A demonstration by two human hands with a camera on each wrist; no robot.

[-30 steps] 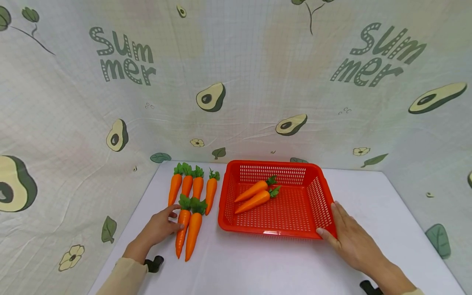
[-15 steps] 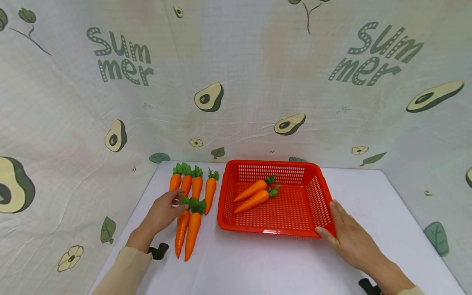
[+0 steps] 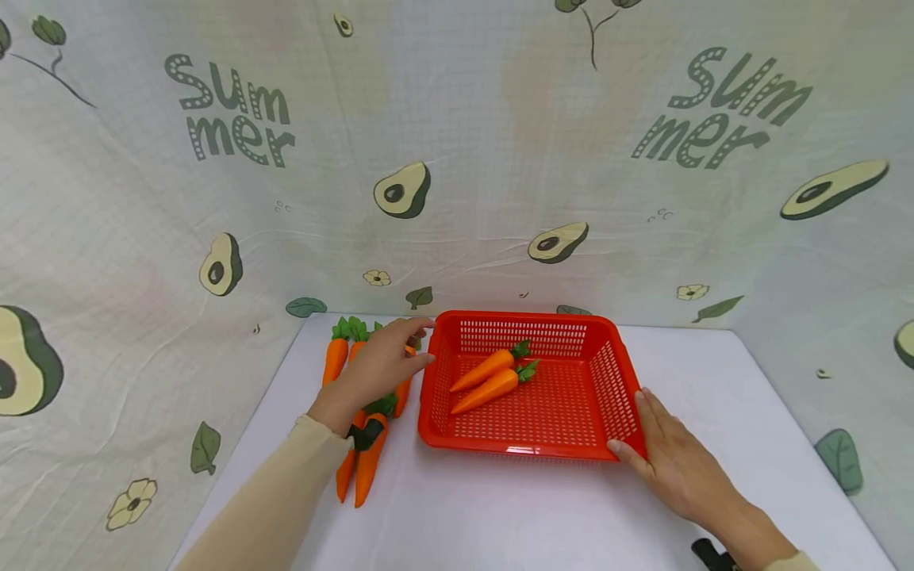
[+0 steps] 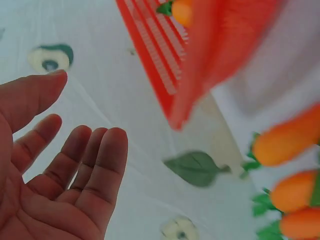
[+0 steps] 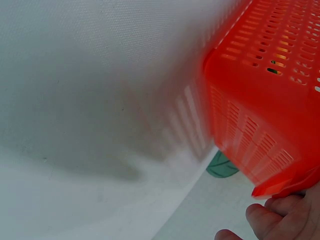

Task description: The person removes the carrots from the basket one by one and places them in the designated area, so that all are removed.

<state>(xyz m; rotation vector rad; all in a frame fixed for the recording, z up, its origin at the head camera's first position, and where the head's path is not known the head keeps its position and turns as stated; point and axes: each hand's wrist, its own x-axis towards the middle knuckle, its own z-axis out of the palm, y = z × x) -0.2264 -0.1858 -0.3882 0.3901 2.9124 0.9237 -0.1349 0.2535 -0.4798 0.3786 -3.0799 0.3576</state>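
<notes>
My left hand is in the air over a group of orange carrots, its fingertips close to the left rim of a red plastic basket. The left wrist view shows its fingers loosely spread, with nothing between them and the thumb. Along the basket's right side lies my right hand, fingers straight against the outer wall and thumb at the front right corner. Two carrots with green tops, an upper carrot and a lower carrot, lie side by side in the basket.
Left of the basket are several carrots on the white table: a back carrot and others beside it, partly behind the left hand, and a front carrot next to another under the wrist. A printed cloth hangs behind.
My left hand has left the front carrots and moved up and right, over the back carrots to the basket's left rim. The right hand has stayed at the basket.
</notes>
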